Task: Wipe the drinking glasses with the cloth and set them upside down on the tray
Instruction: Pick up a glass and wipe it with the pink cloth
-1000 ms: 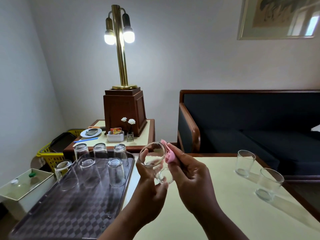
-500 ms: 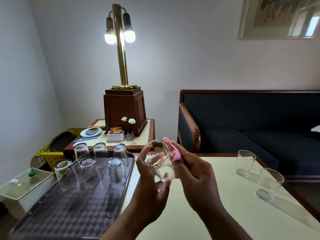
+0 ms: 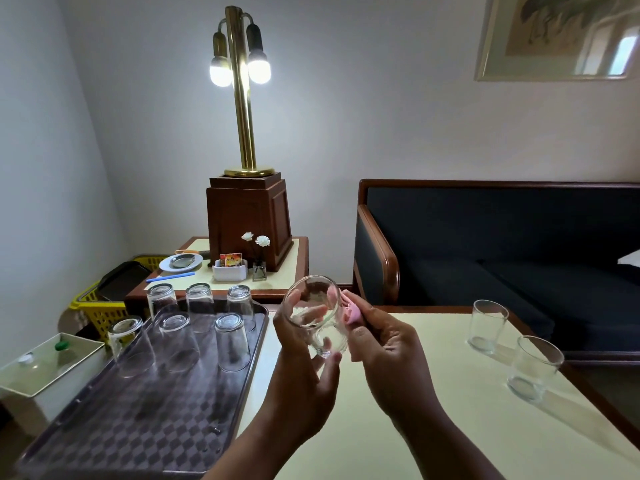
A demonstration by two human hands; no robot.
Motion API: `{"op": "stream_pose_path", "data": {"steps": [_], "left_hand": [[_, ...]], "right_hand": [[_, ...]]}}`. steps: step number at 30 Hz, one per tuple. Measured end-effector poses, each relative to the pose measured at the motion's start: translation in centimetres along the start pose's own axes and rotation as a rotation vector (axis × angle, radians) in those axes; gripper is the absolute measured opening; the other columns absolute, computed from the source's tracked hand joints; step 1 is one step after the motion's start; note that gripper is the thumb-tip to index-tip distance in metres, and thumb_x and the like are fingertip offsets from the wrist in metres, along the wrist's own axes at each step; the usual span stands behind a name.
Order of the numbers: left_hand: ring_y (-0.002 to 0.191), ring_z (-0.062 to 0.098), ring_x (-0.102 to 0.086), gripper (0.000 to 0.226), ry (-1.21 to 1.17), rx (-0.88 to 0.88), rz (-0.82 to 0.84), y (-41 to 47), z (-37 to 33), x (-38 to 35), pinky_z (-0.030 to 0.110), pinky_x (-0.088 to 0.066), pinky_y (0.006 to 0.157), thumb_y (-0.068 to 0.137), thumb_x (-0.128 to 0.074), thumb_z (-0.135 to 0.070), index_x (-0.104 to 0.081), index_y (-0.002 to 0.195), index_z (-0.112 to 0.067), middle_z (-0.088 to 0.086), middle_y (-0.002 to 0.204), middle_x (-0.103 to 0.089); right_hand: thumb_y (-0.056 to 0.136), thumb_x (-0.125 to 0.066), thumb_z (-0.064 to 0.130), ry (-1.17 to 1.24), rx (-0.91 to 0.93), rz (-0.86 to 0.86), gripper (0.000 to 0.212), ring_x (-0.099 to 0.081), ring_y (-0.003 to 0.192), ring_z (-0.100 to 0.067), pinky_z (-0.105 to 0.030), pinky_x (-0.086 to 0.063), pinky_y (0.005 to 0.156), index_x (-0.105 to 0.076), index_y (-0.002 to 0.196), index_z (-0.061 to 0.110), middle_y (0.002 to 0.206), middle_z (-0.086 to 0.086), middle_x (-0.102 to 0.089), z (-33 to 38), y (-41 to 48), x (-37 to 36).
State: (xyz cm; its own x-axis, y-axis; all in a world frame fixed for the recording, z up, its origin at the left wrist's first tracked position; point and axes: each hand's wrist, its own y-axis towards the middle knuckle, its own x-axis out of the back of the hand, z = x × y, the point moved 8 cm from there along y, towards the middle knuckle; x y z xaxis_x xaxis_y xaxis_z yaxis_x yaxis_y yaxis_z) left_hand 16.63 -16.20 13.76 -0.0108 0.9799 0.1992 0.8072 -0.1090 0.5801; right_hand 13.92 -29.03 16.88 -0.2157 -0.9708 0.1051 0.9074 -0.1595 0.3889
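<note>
My left hand [image 3: 299, 372] holds a clear drinking glass [image 3: 317, 315] tilted, its mouth turned up and away from me, above the cream table [image 3: 433, 427]. My right hand [image 3: 388, 355] pinches a pink cloth [image 3: 351, 311] against the glass's right side. On the dark checked tray [image 3: 138, 431] to the left, several glasses stand upside down, the nearest [image 3: 231, 342] at its right edge. Two glasses stand upright on the table at the right, one farther back [image 3: 487, 325] and one closer to me [image 3: 533, 367].
Behind the tray a side table [image 3: 301, 252] carries a brass lamp on a wooden base [image 3: 247, 223], a small flower vase [image 3: 259, 268], a white holder and a plate. A dark sofa [image 3: 485, 244] stands beyond the table. A yellow basket [image 3: 100, 311] and white box [image 3: 45, 365] sit at left.
The glass has turned in my left hand so that its mouth tilts more upward. The cloth in my right hand has slid along its right side.
</note>
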Motion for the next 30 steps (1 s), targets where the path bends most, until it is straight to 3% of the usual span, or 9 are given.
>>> {"op": "stream_pose_path", "data": {"steps": [1, 3, 6, 11, 14, 18, 21, 26, 30], "left_hand": [[0.132, 0.012, -0.051, 0.092, 0.018, -0.012, 0.009, 0.1, -0.1, 0.1, 0.016, -0.048, 0.095, 0.082, -0.068, -0.004, -0.01, 0.148, -0.029, 0.002, 0.146, -0.045], [0.129, 0.016, -0.052, 0.094, 0.038, -0.05, 0.003, 0.4, -0.3, 0.4, 0.014, -0.049, 0.093, 0.079, -0.076, -0.002, -0.016, 0.148, -0.019, 0.004, 0.142, -0.047], [0.124, 0.021, -0.055, 0.089, 0.031, -0.089, -0.065, 0.4, -0.9, 1.0, 0.021, -0.053, 0.091, 0.077, -0.08, -0.003, -0.023, 0.145, -0.008, 0.007, 0.135, -0.051], [0.131, 0.002, -0.046, 0.093, 0.073, -0.129, -0.085, 0.1, -2.1, 0.4, 0.019, -0.05, 0.095, 0.078, -0.062, 0.009, -0.008, 0.144, -0.028, -0.024, 0.139, -0.037], [0.132, -0.002, -0.042, 0.103, 0.126, -0.117, -0.061, 0.3, -2.0, 0.1, 0.016, -0.046, 0.1, 0.078, -0.054, 0.017, 0.002, 0.144, -0.038, -0.009, 0.143, -0.035], [0.122, 0.008, -0.053, 0.098, 0.125, -0.139, -0.066, 0.3, -2.3, 0.9, 0.007, -0.047, 0.087, 0.079, -0.076, 0.004, -0.008, 0.147, -0.017, 0.014, 0.133, -0.048], [0.121, 0.01, -0.054, 0.095, 0.083, -0.145, -0.096, 0.2, -3.9, 1.7, 0.012, -0.052, 0.083, 0.078, -0.079, -0.022, -0.011, 0.144, -0.03, 0.012, 0.133, -0.048], [0.132, 0.006, -0.046, 0.1, 0.148, -0.175, -0.026, 0.3, -5.8, 1.3, 0.01, -0.043, 0.097, 0.079, -0.072, 0.0, 0.001, 0.145, -0.018, 0.008, 0.143, -0.04], [0.135, 0.01, -0.045, 0.096, 0.124, -0.174, -0.022, 0.4, -6.8, 2.1, 0.02, -0.047, 0.101, 0.083, -0.064, -0.003, 0.005, 0.148, -0.018, 0.0, 0.147, -0.037]], "right_hand": [[0.098, -0.057, 0.02, -0.006, 0.012, -0.003, 0.034, -0.068, 0.085, -0.003, -0.036, -0.062, 0.068, -0.061, 0.114, 0.049, 0.104, 0.027, -0.072, 0.3, -0.1, 0.1], [0.096, -0.059, 0.019, 0.043, 0.064, 0.011, 0.035, -0.066, 0.094, 0.007, -0.025, -0.061, 0.077, -0.061, 0.114, 0.049, 0.104, 0.032, -0.069, 1.1, -0.3, 0.0], [0.094, -0.061, 0.018, 0.07, 0.111, 0.05, 0.036, -0.065, 0.102, 0.008, -0.015, -0.056, 0.078, -0.062, 0.121, 0.042, 0.107, 0.027, -0.071, 1.8, -0.5, -0.3], [0.098, -0.056, 0.012, 0.04, -0.002, 0.047, 0.038, -0.069, 0.09, 0.0, -0.024, -0.06, 0.066, -0.063, 0.11, 0.048, 0.096, 0.03, -0.072, 0.6, -0.1, -0.4], [0.096, -0.059, 0.018, 0.072, 0.044, 0.015, 0.033, -0.068, 0.098, 0.001, -0.022, -0.06, 0.073, -0.066, 0.12, 0.04, 0.104, 0.026, -0.072, 1.9, -0.1, -0.1], [0.094, -0.06, 0.018, 0.08, 0.126, 0.042, 0.034, -0.066, 0.1, 0.004, -0.017, -0.056, 0.072, -0.063, 0.12, 0.04, 0.101, 0.03, -0.071, 3.8, -0.4, 0.1], [0.097, -0.057, 0.018, 0.063, 0.025, 0.014, 0.029, -0.069, 0.093, -0.006, -0.025, -0.061, 0.07, -0.068, 0.119, 0.034, 0.093, 0.029, -0.072, 3.3, -0.4, 0.4], [0.096, -0.058, 0.015, 0.175, 0.047, 0.009, 0.029, -0.065, 0.09, 0.012, -0.008, -0.051, 0.061, -0.069, 0.109, 0.038, 0.089, 0.029, -0.072, 5.8, -1.1, 0.2], [0.095, -0.06, 0.021, 0.159, 0.155, -0.008, 0.029, -0.065, 0.091, 0.008, -0.008, -0.049, 0.063, -0.068, 0.11, 0.045, 0.099, 0.02, -0.073, 8.5, -1.4, -0.1]]}}
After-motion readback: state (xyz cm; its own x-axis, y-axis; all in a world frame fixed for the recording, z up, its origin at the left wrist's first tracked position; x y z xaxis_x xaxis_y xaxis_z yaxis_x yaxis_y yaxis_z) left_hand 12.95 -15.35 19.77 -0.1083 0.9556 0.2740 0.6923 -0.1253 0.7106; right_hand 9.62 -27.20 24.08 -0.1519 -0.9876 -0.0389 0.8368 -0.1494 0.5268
